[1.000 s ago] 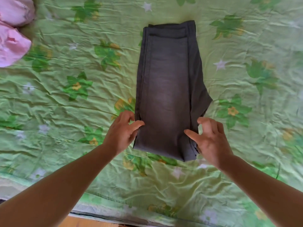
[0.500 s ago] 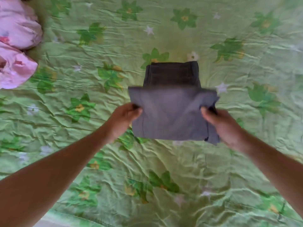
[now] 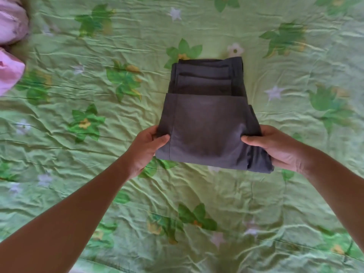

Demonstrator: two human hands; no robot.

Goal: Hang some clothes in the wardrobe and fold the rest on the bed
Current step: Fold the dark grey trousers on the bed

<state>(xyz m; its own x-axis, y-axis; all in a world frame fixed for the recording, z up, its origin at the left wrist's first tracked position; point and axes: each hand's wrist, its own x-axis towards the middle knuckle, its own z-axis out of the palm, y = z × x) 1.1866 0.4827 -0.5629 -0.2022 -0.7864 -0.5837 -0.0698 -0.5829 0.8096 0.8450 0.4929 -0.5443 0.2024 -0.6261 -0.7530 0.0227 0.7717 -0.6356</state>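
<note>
The dark grey trousers (image 3: 206, 123) lie in the middle of the bed, on the green flowered sheet (image 3: 78, 174). A second ago they were stretched out long in front of me. Now I have brought the near end up and over, so the top layer covers most of the far half and only a band of stacked edges shows beyond it. My left hand (image 3: 146, 146) and right hand (image 3: 275, 148) each pinch a side of the fold nearest me, thumb on top and fingers tucked under. I judge this pair nearly folded, needing only to be let go and smoothed. Pink bedding (image 3: 9, 71) sits well apart at the left edge
</note>
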